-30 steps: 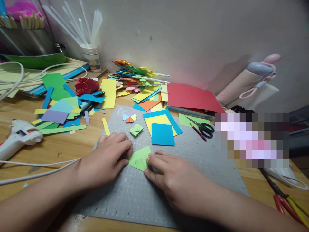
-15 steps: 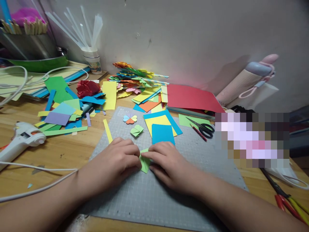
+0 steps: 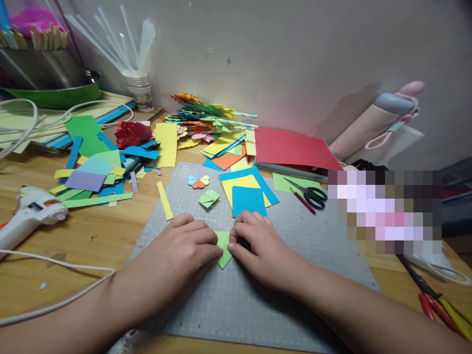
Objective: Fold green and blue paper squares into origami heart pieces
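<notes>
A plain grey wall (image 3: pixel 280 64) rises behind a wooden tabletop (image 3: pixel 92 236), and a grey cutting mat with a pale grid (image 3: pixel 206 305) covers the middle and lower centre of the frame. At the centre, flat on the mat, is a small light green paper piece (image 3: pixel 223 241), folded so that its lower end comes to a point, with crease lines visible; it looks partly shaped, its edges mostly under fingers. The left hand (image 3: pixel 184 246) has its fingers curled and its thumb on the paper's left side, though whether it pinches or only presses cannot be told. The right hand (image 3: pixel 263 250) pinches the right edge between thumb and fingertips. Just above them lie a folded light green paper heart shape (image 3: pixel 209 198), a multicoloured paper flower (image 3: pixel 198 181) and a blue paper square (image 3: pixel 248 200), with a narrow yellow paper strip (image 3: pixel 164 200) to their left. Black-handled scissors (image 3: pixel 314 197) rest at the mat's right side. Mixed paper scraps (image 3: pixel 85 180) and a white glue gun (image 3: pixel 31 209) fill the left of the frame, and a red paper sheet (image 3: pixel 291 149) lies near the wall at upper right of centre.
</notes>
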`<state>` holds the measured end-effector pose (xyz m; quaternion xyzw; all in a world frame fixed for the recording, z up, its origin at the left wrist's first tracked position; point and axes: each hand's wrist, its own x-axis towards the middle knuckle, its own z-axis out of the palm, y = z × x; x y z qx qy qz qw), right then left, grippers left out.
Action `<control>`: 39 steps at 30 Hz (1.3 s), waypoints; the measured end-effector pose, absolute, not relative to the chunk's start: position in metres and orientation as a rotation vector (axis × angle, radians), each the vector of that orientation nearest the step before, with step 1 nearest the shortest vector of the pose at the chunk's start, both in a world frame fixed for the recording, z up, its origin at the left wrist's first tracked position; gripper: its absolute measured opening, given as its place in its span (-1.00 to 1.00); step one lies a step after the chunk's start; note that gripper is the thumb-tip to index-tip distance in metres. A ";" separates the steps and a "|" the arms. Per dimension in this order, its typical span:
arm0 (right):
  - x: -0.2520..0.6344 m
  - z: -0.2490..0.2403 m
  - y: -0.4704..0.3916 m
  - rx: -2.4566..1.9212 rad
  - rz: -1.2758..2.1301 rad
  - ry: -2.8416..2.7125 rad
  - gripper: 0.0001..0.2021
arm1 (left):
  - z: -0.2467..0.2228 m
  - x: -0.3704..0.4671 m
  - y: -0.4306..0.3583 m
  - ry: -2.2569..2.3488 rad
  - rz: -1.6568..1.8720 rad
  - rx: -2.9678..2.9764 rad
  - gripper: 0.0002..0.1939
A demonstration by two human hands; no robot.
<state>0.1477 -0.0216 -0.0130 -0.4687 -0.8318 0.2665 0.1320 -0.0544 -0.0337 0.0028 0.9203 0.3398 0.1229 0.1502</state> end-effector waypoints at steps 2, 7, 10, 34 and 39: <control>0.146 -0.014 -0.023 -1.383 0.748 -2.404 -0.94 | 0.002 -0.053 -0.035 0.970 0.349 2.652 -0.81; 0.145 -0.015 -0.024 -1.398 0.701 -2.398 -0.94 | 0.001 -0.053 -0.035 0.952 0.290 2.666 -0.82; 0.143 -0.015 -0.023 -1.413 0.683 -2.408 -0.94 | 0.001 -0.054 -0.035 0.945 0.302 2.672 -0.80; 0.149 -0.010 -0.023 -1.245 0.604 -2.420 -0.96 | -0.011 -0.052 -0.037 0.933 0.347 2.997 -0.83; 0.165 0.001 -0.032 -0.573 0.594 -2.810 -0.93 | -0.009 -0.053 -0.037 0.949 0.253 2.907 -0.94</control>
